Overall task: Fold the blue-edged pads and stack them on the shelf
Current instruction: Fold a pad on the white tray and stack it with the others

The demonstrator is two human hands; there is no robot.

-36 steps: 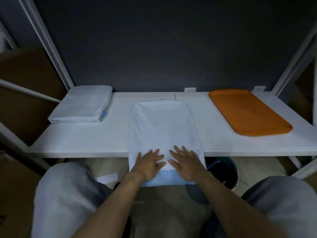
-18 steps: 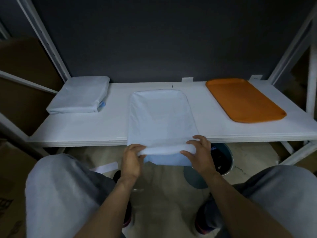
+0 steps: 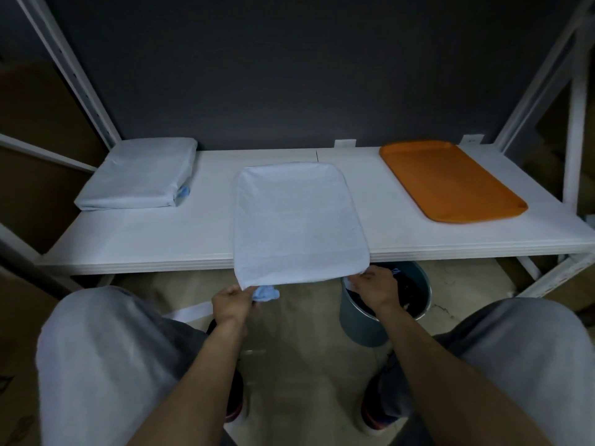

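Only the head view here. I'd call it partway done: a stack of folded pads (image 3: 138, 175) already sits on the shelf (image 3: 154, 249), upper left of the frame. One pad (image 3: 299, 220) lies mid-frame, near edge hanging off the shelf front. The left hand (image 3: 230, 304) pinches its lower-left corner and the right hand (image 3: 375, 286) pinches the lower-right. It needs more folding, then stacking. Can't tell how many are left.

bare shelf (image 3: 212, 226) between stack (image 3: 138, 173), pad (image 3: 296, 220)
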